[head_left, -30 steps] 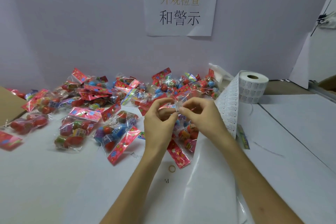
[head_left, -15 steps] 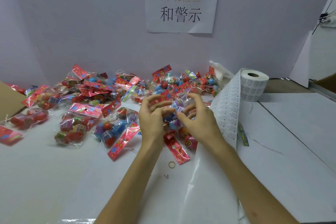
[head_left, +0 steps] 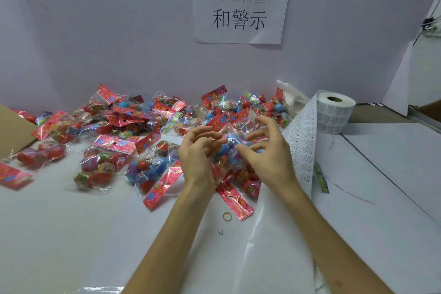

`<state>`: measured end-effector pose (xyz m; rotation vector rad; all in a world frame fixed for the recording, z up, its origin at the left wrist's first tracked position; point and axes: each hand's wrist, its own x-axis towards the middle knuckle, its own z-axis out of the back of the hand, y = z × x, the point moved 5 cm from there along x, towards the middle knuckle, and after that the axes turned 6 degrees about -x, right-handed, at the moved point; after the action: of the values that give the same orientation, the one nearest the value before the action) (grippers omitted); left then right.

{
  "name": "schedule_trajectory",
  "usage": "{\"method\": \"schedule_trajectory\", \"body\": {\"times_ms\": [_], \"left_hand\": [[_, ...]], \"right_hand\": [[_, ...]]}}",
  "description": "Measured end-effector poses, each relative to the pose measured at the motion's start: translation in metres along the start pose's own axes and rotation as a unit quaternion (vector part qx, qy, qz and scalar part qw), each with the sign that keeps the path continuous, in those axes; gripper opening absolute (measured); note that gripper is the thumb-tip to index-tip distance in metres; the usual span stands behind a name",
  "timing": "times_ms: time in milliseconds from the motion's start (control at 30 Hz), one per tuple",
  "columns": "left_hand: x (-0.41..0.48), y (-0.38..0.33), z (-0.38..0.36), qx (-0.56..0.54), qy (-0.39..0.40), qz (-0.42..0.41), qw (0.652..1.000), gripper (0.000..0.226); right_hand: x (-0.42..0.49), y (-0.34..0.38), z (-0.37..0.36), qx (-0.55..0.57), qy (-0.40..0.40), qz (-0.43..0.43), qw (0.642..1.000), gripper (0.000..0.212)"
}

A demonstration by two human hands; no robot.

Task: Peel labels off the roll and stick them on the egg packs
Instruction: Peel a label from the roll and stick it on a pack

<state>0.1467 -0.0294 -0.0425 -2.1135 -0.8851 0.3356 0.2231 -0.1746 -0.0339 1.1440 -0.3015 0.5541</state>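
Head view, taken as I watched remotely. Both hands met over the white table [head_left: 59,234]. The left hand [head_left: 199,153] had its fingers curled round one edge of a clear cellophane pack of blue plastic eggs [head_left: 230,144], holding it up just above a second pack with a red floral header card [head_left: 235,197]. The right hand [head_left: 268,154] laid its thumb on the same film, fingers spread and half bent above it; I could not tell whether it pinched the pack or only touched it. A small white patch [head_left: 251,116] beside the right index finger was probably a peeled label, though I could not make out whether it sat on the fingertip or on the pack.

The white roll of printed labels [head_left: 335,112] stood at the right rear, and its unrolled label strip [head_left: 301,148] hung just beside the right wrist. A heap of red-topped egg packs [head_left: 133,122] lay behind and to the left.

Hazards, as I judged them:
- Crinkled, springy film could let a label crease or land askew.
- Adhesive could cling to the fingertip rather than the pack.
- The right wrist could snag the strip and drag the roll.
- A finished pack dropped into the heap would be lost among unlabelled ones.
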Motion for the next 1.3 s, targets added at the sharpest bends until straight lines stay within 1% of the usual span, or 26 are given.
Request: {"method": "schedule_trajectory", "body": {"times_ms": [133,200,233,267,333,367,400,433,500,600,700,800,900,1000,1067,1167,1233,1300], "left_hand": [[0.002,0.0,0.005,0.034,-0.025,-0.021,0.999,0.017],[0.001,0.002,0.006,0.059,-0.04,-0.015,0.997,0.007],[0.001,0.004,0.005,0.075,-0.043,-0.006,0.996,0.019],[0.001,0.007,0.004,0.09,-0.035,0.012,0.995,0.038],[0.002,0.014,-0.001,0.113,0.01,0.067,0.991,0.071],[0.0,0.017,-0.005,0.113,0.047,0.097,0.988,0.079],[-0.003,0.021,-0.009,0.105,0.085,0.124,0.983,0.079],[-0.005,0.023,-0.013,0.099,0.119,0.14,0.978,0.074],[-0.009,0.024,-0.017,0.102,0.155,0.131,0.974,0.057],[-0.004,0.021,-0.014,0.089,0.134,0.096,0.982,0.035],[0.0,0.017,-0.011,0.057,0.105,0.094,0.988,0.031],[0.001,0.016,-0.008,0.057,0.073,0.081,0.992,0.022],[0.002,0.013,-0.004,0.057,0.036,0.066,0.996,0.024],[0.004,0.013,0.0,0.039,0.01,0.068,0.997,0.019],[0.005,0.013,0.002,0.015,-0.002,0.074,0.997,0.021],[0.005,0.012,0.002,-0.004,0.0,0.068,0.998,0.026],[0.005,0.012,0.001,-0.008,0.009,0.06,0.998,0.024],[0.004,0.012,-0.001,-0.009,0.019,0.051,0.998,0.028]], "right_hand": [[0.006,-0.004,0.016,0.051,-0.067,-0.022,0.996,0.063],[0.008,-0.006,0.025,0.086,-0.106,-0.032,0.99,0.062],[0.009,-0.007,0.029,0.109,-0.124,-0.037,0.986,0.062],[0.01,-0.007,0.032,0.133,-0.139,-0.042,0.98,0.061],[0.011,-0.008,0.034,0.187,-0.144,-0.052,0.971,0.058],[0.012,-0.008,0.033,0.215,-0.133,-0.057,0.966,0.057],[0.013,-0.007,0.031,0.239,-0.116,-0.061,0.962,0.057],[0.013,-0.006,0.029,0.257,-0.098,-0.063,0.959,0.057],[0.011,-0.004,0.023,0.278,-0.065,-0.061,0.956,0.06],[0.009,0.001,0.015,0.281,-0.025,-0.044,0.958,0.057],[0.009,0.002,0.015,0.277,-0.02,-0.044,0.96,0.047],[0.01,-0.001,0.02,0.262,-0.033,-0.063,0.963,0.044],[0.01,-0.002,0.022,0.273,-0.023,-0.074,0.959,0.034],[0.009,0.0,0.018,0.357,0.044,-0.088,0.929,0.025],[0.007,0.003,0.012,0.384,0.1,-0.101,0.912,0.024],[0.003,0.008,0.001,0.37,0.171,-0.106,0.907,0.026],[0.001,0.008,-0.005,0.355,0.193,-0.113,0.908,0.026],[-0.001,0.007,-0.008,0.346,0.199,-0.123,0.909,0.032]]}}
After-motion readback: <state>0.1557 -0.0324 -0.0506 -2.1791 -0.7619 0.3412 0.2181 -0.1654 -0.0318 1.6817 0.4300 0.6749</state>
